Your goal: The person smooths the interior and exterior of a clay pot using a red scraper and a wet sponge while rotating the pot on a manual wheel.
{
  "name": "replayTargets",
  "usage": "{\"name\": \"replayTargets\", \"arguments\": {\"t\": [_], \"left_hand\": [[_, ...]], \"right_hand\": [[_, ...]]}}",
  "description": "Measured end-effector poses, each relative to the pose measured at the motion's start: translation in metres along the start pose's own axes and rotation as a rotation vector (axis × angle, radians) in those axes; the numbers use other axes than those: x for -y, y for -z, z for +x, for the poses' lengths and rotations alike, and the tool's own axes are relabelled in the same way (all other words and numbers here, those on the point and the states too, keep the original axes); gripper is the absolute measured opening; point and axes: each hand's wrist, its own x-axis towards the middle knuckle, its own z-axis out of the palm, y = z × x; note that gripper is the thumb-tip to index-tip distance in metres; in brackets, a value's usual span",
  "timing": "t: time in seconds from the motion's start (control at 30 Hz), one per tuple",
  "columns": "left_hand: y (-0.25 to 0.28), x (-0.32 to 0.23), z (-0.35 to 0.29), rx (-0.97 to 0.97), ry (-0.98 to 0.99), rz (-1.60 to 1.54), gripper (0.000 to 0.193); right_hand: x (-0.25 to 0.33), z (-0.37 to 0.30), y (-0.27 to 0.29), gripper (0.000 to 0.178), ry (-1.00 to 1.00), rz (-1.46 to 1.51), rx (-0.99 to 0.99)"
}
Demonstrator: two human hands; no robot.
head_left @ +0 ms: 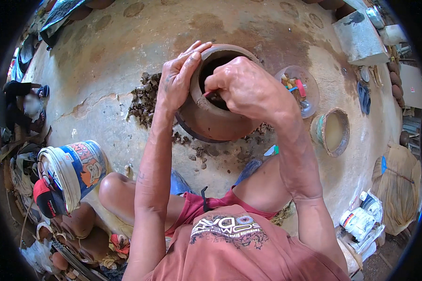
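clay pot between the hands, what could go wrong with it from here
The right hand grips a small red tool at the mouth of the clay pot; a slip might gouge the rim. The left hand lies against the rim's left side, so uneven pressure could distort it if the clay is soft.

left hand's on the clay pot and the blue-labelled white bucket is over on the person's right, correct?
Wrong side: the white bucket is on the person's left, as the head view shows; the left hand is on the clay pot.
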Motion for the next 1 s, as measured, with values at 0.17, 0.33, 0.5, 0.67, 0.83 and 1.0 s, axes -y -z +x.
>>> {"name": "replayTargets", "arguments": {"t": [0.17,0.33,0.5,0.67,0.83,1.0], "left_hand": [[0.003,0.002,-0.001,-0.067,-0.074,0.007,0.041],[-0.01,-0.021,-0.021,-0.34,-0.303,-0.001,0.05],[-0.037,-0.075,-0.014,-0.203,-0.494,0.067,0.066],[-0.035,-0.089,-0.013,-0.329,-0.299,-0.139,0.036],[0.015,-0.05,-0.025,-0.657,0.114,-0.237,0.046],[0.066,0.044,-0.067,-0.845,0.301,0.41,0.064]], "right_hand": [[0.008,-0.014,0.049,0.027,-0.042,0.054,-0.041],[-0.005,-0.031,0.069,0.022,-0.238,0.134,-0.595],[0.026,-0.006,0.052,0.016,-0.09,0.11,-0.698],[0.04,-0.003,0.056,0.014,-0.045,0.109,-0.672],[-0.002,-0.023,0.061,0.017,-0.451,0.262,-0.96],[-0.034,-0.018,0.031,0.04,-0.472,0.39,-0.956]]}}
